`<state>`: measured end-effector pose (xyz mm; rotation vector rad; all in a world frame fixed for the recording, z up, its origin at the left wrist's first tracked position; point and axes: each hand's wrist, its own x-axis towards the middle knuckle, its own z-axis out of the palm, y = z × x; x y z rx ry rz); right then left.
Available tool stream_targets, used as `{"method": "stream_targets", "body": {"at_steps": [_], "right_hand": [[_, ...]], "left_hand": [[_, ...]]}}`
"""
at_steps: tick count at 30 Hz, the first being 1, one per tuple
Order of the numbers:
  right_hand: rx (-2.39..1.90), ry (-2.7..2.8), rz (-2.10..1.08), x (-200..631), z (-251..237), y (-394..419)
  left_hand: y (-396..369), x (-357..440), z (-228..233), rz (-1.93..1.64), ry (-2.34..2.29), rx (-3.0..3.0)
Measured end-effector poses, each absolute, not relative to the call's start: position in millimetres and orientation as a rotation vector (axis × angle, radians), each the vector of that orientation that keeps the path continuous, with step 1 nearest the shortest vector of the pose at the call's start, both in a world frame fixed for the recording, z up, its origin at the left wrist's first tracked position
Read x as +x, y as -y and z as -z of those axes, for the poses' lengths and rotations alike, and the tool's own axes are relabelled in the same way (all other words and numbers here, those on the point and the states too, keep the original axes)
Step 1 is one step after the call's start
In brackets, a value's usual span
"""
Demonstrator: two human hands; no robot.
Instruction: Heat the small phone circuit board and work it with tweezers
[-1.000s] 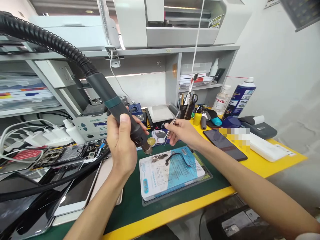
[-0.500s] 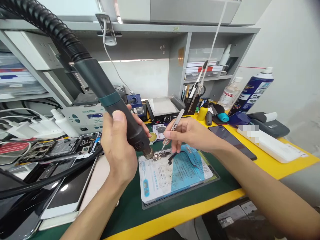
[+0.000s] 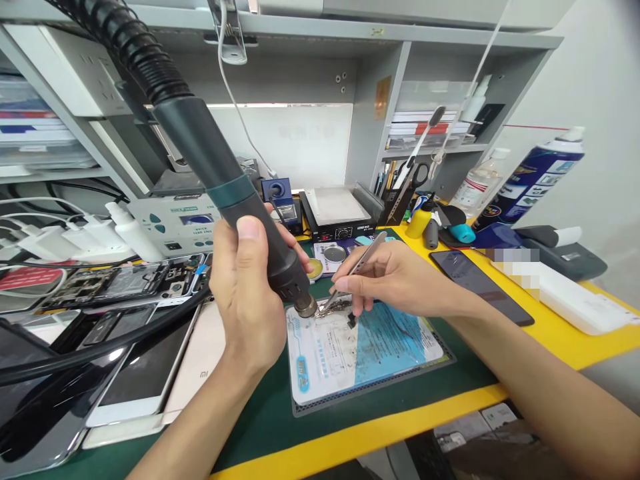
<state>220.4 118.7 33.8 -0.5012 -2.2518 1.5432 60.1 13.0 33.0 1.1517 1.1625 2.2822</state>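
Left hand (image 3: 250,293): closed round the dark handle of the hot-air gun (image 3: 235,200), thumb on top, nozzle tilted down to the right.
Nozzle (image 3: 306,307): just above the near-left corner of the mat (image 3: 360,347), right beside the small board (image 3: 337,307).
Right hand (image 3: 395,280): pinching the tweezers (image 3: 355,270) between thumb and fingers, other fingertips resting on the mat.
Tweezers: slanted down to the left, tips at the board, close to the nozzle.
Board: lies at the far edge of the mat, between both hands, with a black flex cable (image 3: 351,320) by the right fingertips.
Mat: white and blue, on a green pad on the yellow-edged tabletop (image 3: 565,340).
Left of the mat: several phones (image 3: 150,373), some opened.
Behind: rework station (image 3: 175,223), hot plate (image 3: 335,213).
Right: dark phone (image 3: 480,283), spray can (image 3: 530,180).
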Motion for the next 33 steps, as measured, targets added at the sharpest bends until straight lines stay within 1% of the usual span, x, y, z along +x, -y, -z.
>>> {"method": "stream_targets", "body": {"at_steps": [15, 33], "right_hand": [[-0.539, 2.288, -1.455, 220.8, -35.7, -117.4], [-0.825, 2.185, -1.461, 215.4, -35.0, -119.5]], "left_hand": [[-13.4, 60.7, -33.1, -2.286, -1.157, 1.166], [-14.9, 63.7, -30.4, -2.302, -1.182, 1.171]]}}
